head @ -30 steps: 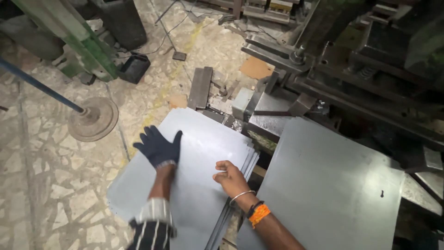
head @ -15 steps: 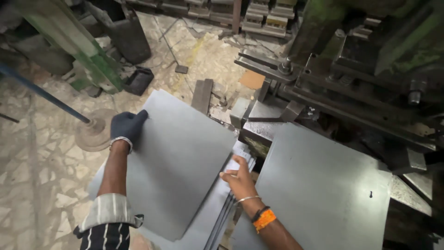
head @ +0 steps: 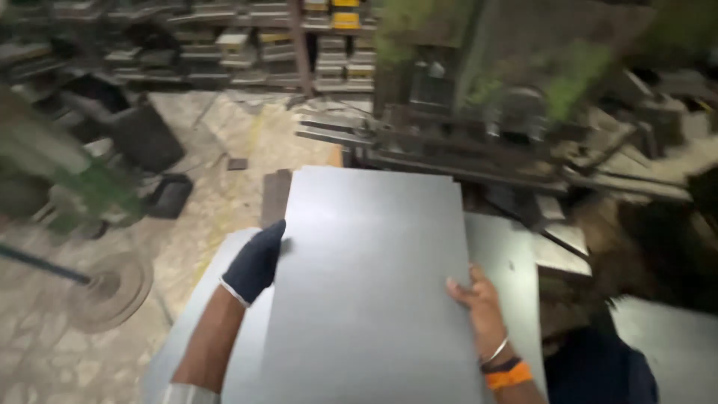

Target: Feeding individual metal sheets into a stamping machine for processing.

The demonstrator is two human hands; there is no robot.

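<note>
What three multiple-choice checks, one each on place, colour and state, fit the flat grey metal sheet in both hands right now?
1. Where does the gloved left hand grip the flat grey metal sheet?
A. left edge
B. far edge
C. underneath the middle

2. What colour is the band on the right wrist?
A. green
B. orange
C. white

3. How is the right hand?
A. gloved
B. hanging free
C. bare, on the sheet's right edge

Key: 1 A, the dark glove wraps the left edge. 2 B, orange shows below a thin metal bangle. 3 C, bare fingers press that edge.
</note>
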